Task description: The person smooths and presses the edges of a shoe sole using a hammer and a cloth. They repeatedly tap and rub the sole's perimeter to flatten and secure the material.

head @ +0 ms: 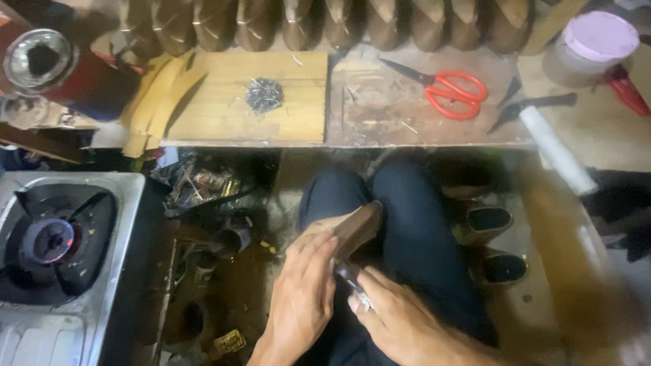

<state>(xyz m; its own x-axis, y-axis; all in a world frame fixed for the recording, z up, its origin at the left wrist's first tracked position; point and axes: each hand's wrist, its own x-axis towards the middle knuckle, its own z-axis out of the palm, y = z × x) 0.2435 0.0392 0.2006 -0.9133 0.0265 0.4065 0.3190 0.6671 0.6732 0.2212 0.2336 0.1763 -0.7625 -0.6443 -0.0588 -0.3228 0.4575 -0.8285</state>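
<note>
Head view looks down at a person sitting by a wooden bench, with dark trousers on the knees. Just below the bench, on the lap, lies a brown shoe piece. The left hand is laid flat over the near side of the shoe piece, fingers close together and pressed on it, so it holds the piece down more than it wraps around it. The right hand sits just beside the left hand and pinches a small metal tool between thumb and fingers. The tip of the tool touches the bottom edge of the shoe piece. What kind of tool it is cannot be told.

On the bench, a small heap of nails rests on a pale board. Red scissors lie on the bench to the right of the nails. A row of brown shoe shapes stands along the far edge of the bench. Left of the bench and lower down is a gas stove. Right of the person's knees, under the bench, two dark shoes sit on the floor.
</note>
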